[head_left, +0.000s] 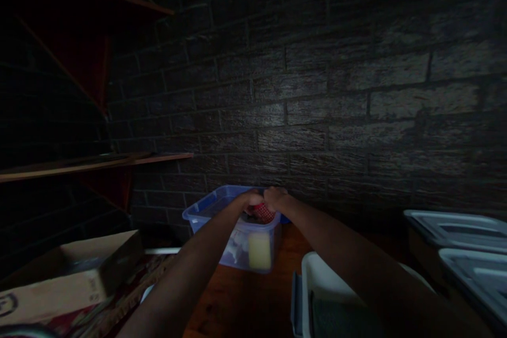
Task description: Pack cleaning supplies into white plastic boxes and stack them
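Note:
Both my arms reach forward over a clear plastic bin with a blue rim that stands against a dark brick wall. My left hand and my right hand meet above the bin's far side, fingers curled together on a red patterned item that pokes out of the bin. Inside the bin, white things and a pale yellow block show through the front wall. The scene is dim and the fingertips are hard to make out.
A cardboard box lies at lower left beside wooden shelves. A white bin with a dark lid sits just below my right forearm. Two grey lidded bins are stacked at right. The floor is reddish wood.

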Demonstrator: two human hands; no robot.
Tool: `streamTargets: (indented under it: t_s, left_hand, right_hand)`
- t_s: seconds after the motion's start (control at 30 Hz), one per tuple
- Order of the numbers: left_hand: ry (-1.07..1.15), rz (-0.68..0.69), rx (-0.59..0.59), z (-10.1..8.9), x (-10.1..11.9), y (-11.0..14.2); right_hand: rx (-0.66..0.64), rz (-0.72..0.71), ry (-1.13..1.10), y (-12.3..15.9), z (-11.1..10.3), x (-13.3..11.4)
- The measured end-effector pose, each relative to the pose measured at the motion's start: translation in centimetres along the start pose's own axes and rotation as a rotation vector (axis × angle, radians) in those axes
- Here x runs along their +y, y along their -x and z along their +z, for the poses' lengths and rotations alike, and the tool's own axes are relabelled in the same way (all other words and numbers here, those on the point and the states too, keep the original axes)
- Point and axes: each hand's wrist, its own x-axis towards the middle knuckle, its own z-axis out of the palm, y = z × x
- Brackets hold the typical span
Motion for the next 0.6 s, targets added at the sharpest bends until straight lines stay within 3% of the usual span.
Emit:
streamTargets:
  t_s: [0.13, 0.3, 0.43, 0.6]
  left_hand:
    - [0.106, 0.031, 0.172, -2.3, 1.0, 1.5]
    - [0.356, 0.261, 0.305, -3.8, 4.9, 5.3]
    - [0.559, 0.457, 0.276, -2.5, 9.8, 8.4]
    - [0.762, 0.659, 0.182, 1.3, 14.7, 11.5]
  right_hand:
    - [0.213, 0.002, -0.161, 2.0, -2.3, 1.9]
    - [0.420, -0.114, -0.422, 6.8, -6.0, 5.8]
    - [0.522, -0.226, -0.611, 11.7, -7.7, 8.3]
    - [0.631, -0.202, -0.890, 17.7, -8.7, 10.4]
